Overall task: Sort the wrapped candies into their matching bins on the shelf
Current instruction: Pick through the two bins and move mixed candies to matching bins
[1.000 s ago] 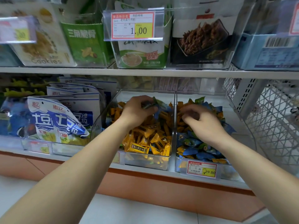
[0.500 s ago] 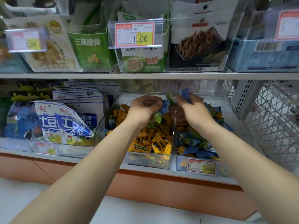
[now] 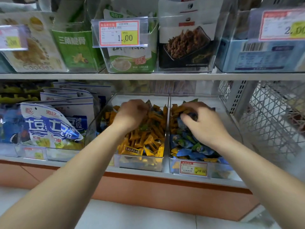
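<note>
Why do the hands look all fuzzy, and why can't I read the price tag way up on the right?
Head view: the left hand and right hand are smeared by motion blur. Head view, far edge: the top-right price tag sits where the wide picture goes soft and stretched. Head view, middle: the 1.00 tag is sharper and can be read.

One wide-angle camera, worn on the head, faces forward and down at a shop shelf [image 3: 140, 174] from close by — the left forearm [image 3: 82, 164] runs in from 7 o'clock, the right forearm [image 3: 255, 172] from 5. Floor tiles [image 3: 132, 215] fill 6 o'clock; an upper tier [image 3: 148, 76] spans 12.
</note>
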Demonstrator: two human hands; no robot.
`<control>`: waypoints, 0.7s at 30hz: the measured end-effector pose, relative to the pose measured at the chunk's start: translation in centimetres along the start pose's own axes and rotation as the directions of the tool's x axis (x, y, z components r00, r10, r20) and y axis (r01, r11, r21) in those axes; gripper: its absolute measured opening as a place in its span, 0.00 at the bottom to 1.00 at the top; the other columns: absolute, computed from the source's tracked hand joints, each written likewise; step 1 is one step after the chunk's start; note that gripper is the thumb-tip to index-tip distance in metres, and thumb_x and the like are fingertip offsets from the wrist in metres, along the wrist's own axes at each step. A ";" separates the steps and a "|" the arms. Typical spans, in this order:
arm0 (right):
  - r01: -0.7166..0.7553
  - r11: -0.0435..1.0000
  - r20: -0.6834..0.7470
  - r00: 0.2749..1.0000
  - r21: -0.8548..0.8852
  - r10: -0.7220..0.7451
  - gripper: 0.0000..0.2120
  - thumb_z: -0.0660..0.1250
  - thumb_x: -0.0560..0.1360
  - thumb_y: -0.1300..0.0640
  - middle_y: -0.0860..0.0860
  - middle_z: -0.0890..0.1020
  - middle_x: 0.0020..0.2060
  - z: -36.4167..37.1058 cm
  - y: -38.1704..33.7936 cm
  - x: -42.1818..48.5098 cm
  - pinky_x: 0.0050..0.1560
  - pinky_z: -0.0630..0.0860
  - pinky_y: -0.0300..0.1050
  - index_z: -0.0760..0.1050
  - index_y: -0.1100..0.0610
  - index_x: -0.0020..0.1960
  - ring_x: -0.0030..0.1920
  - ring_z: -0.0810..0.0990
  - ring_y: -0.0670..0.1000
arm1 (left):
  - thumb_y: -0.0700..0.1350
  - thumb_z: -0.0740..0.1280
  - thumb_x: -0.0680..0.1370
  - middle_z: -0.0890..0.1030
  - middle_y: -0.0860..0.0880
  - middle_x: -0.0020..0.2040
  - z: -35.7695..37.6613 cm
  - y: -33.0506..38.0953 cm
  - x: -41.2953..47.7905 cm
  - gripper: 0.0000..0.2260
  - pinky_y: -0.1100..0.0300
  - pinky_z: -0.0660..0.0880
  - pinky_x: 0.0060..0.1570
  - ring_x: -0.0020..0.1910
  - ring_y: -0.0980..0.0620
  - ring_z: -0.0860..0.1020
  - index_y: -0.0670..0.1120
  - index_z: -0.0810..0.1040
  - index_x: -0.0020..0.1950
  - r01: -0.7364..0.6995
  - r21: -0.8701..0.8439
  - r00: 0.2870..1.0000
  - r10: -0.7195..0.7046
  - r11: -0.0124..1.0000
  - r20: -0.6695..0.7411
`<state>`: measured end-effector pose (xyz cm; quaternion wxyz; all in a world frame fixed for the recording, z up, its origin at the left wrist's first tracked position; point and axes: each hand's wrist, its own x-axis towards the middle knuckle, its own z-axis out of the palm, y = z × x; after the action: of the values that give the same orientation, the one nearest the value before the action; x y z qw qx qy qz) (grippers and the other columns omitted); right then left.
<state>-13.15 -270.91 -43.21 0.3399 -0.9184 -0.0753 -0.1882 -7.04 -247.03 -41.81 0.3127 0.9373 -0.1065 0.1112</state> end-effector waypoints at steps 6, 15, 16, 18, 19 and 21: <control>0.143 0.985 0.264 0.958 -0.096 -0.113 0.28 0.60 0.76 0.36 0.46 0.69 0.72 4.4 -1.6 1.3 0.68 0.68 0.49 0.67 0.43 0.73 0.72 0.66 0.49 | 0.65 0.71 0.71 0.81 0.55 0.55 1.0 -3.7 0.1 0.21 0.54 0.79 0.48 0.51 0.52 0.79 0.60 0.79 0.62 -0.073 0.331 0.963 -0.020 0.941 0.268; 0.197 0.971 0.192 0.967 -0.135 -0.170 0.18 0.66 0.75 0.44 0.47 0.76 0.63 5.6 -0.7 2.2 0.58 0.70 0.45 0.76 0.47 0.63 0.64 0.72 0.50 | 0.50 0.75 0.74 0.81 0.59 0.42 -1.2 -5.3 0.9 0.05 0.69 0.72 0.39 0.44 0.58 0.79 0.57 0.80 0.43 -0.082 0.002 0.977 0.080 0.997 0.198; 0.204 0.971 0.160 0.970 -0.123 -0.183 0.17 0.66 0.76 0.45 0.47 0.77 0.61 5.6 -1.1 2.2 0.58 0.71 0.46 0.76 0.47 0.64 0.62 0.74 0.50 | 0.49 0.75 0.74 0.82 0.59 0.39 -1.5 -5.1 0.6 0.06 0.72 0.70 0.36 0.41 0.61 0.79 0.57 0.80 0.41 -0.071 -0.122 0.992 0.083 0.990 0.099; 0.208 0.977 0.127 0.971 -0.044 -0.201 0.20 0.64 0.76 0.44 0.45 0.78 0.63 5.7 -2.3 2.3 0.59 0.72 0.45 0.74 0.45 0.68 0.62 0.75 0.49 | 0.47 0.75 0.74 0.82 0.61 0.35 -1.9 -4.2 0.1 0.06 0.73 0.71 0.34 0.36 0.64 0.79 0.57 0.81 0.40 -0.087 -0.337 0.996 0.069 0.938 -0.064; 0.195 0.980 0.137 0.971 0.035 -0.198 0.22 0.64 0.76 0.42 0.43 0.78 0.64 5.8 -3.1 2.4 0.59 0.72 0.43 0.72 0.44 0.70 0.63 0.74 0.46 | 0.47 0.76 0.74 0.83 0.60 0.35 -2.0 -3.4 -0.2 0.06 0.72 0.72 0.35 0.36 0.64 0.79 0.56 0.81 0.39 -0.096 -0.418 0.992 0.052 0.903 -0.117; 0.158 0.960 0.162 0.967 0.229 -0.197 0.18 0.65 0.77 0.43 0.37 0.79 0.60 6.2 -4.8 2.3 0.54 0.71 0.32 0.73 0.42 0.66 0.59 0.76 0.39 | 0.48 0.75 0.74 0.84 0.56 0.37 -1.6 -2.0 -0.9 0.05 0.67 0.77 0.39 0.38 0.60 0.82 0.54 0.83 0.39 -0.078 -0.550 0.991 0.005 0.831 -0.134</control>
<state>-10.52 -263.21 -43.77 0.4104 -0.8791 -0.2085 -0.1234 -7.60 -244.38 -41.89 0.5743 0.7950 -0.1344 0.1417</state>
